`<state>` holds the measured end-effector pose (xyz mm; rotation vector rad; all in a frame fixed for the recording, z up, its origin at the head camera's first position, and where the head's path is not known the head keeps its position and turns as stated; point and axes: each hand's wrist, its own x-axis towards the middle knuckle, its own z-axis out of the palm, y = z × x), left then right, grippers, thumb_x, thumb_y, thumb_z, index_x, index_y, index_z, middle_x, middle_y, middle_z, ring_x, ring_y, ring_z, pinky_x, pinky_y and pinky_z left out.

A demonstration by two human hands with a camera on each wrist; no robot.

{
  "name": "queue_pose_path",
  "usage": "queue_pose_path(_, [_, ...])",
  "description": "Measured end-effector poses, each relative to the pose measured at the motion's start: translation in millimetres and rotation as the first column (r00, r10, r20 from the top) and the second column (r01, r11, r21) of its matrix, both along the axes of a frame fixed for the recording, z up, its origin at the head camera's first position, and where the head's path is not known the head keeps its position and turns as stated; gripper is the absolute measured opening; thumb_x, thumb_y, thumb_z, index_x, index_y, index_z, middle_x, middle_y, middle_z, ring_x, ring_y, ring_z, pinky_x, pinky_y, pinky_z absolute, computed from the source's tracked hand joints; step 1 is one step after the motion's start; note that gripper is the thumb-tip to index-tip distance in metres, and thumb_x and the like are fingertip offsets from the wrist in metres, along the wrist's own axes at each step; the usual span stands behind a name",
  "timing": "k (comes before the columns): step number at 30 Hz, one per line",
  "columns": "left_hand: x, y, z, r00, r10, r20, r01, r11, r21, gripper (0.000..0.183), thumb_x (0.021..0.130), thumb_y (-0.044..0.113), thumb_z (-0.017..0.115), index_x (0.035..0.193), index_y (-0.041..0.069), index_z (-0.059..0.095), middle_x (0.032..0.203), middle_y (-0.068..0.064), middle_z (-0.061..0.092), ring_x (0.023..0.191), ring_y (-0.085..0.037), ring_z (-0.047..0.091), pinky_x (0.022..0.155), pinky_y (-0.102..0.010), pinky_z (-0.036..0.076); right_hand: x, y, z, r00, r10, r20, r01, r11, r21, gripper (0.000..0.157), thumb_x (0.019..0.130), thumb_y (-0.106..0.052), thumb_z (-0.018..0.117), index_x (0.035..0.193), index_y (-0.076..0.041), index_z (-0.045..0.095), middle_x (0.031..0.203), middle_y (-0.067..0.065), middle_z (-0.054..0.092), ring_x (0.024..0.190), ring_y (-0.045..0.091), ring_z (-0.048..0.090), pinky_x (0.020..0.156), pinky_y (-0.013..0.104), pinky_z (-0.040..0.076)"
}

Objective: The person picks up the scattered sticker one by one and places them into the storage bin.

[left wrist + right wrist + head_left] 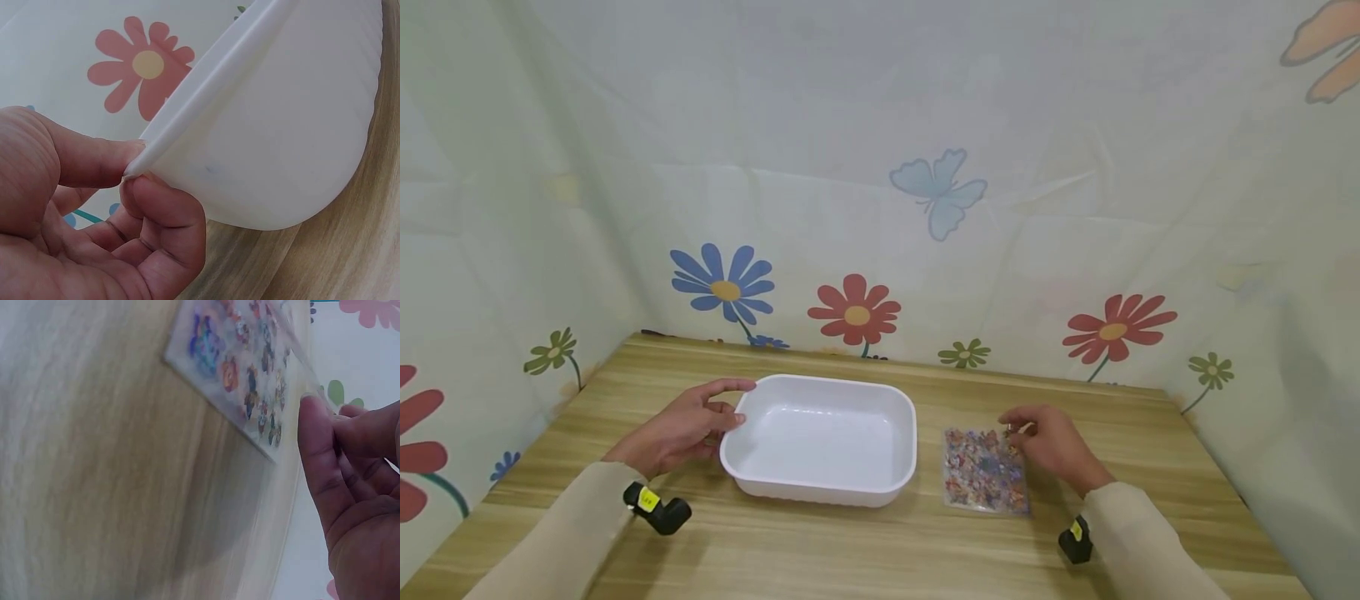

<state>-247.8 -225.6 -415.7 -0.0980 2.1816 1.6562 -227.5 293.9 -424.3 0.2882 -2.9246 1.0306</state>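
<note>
A white rectangular basin point(820, 492) with rounded corners sits on the table. My left hand point(688, 423) is at its left end; in the left wrist view the thumb and a curled finger point(165, 209) pinch the rim. To the right of the basin is a clear, flat packet of small colourful sticker-like pictures point(985, 479). My right hand point(1052, 442) holds the packet's upper right edge, and in the right wrist view a thin transparent edge runs into its pinched fingertips. The packet looks tilted in that view. Whether the pictures are loose cannot be told.
Wood-grain tabletop point(850, 554) surrounds both things. Behind it hangs a pale cloth point(820, 208) printed with flowers and butterflies, which also closes in both sides. A black wrist camera point(655, 508) is strapped to the left sleeve, another black camera point(1077, 542) to the right.
</note>
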Motion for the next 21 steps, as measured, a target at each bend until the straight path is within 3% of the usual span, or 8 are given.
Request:
queue_pose_path(6, [-0.4, 0.2, -1.3, 1.000, 0.007, -0.001, -0.007, 1.000, 0.000, 0.064, 0.101, 0.012, 0.066, 0.159, 0.019, 0.039, 0.124, -0.020, 0.060, 0.099, -0.030, 0.064, 0.082, -0.039, 0.062, 1.8, 0.9, 2.5, 0.999, -0.023, 0.030, 0.024, 0.999, -0.037, 0.027, 0.094, 0.003, 0.065, 0.120, 0.002, 0.075, 0.106, 0.016, 0.076, 0.086, 0.018, 0.070, 0.064, 0.027, 0.055])
queue_pose_path(15, [0.4, 0.6, -2.3, 1.000, 0.012, -0.001, -0.012, 1.000, -0.009, 0.064, 0.101, 0.012, 0.065, 0.159, 0.019, 0.038, 0.127, -0.021, 0.059, 0.100, -0.030, 0.065, 0.083, -0.042, 0.063, 5.4, 2.5, 8.3, 0.987, -0.074, 0.143, 0.100, 0.978, -0.182, 0.030, 0.098, 0.002, 0.060, 0.126, 0.006, 0.069, 0.113, 0.020, 0.075, 0.086, 0.018, 0.070, 0.072, 0.032, 0.061])
queue_pose_path(21, [-0.1, 0.8, -0.8, 1.000, 0.008, -0.002, -0.008, 1.000, -0.009, 0.064, 0.101, 0.012, 0.066, 0.160, 0.019, 0.039, 0.126, -0.020, 0.060, 0.099, -0.029, 0.064, 0.082, -0.040, 0.063, 3.7, 6.1, 18.4, 0.986, -0.048, 0.157, 0.086, 0.965, -0.249, 0.031, 0.100, 0.000, 0.058, 0.130, 0.007, 0.066, 0.120, 0.023, 0.073, 0.093, 0.020, 0.072, 0.077, 0.031, 0.061])
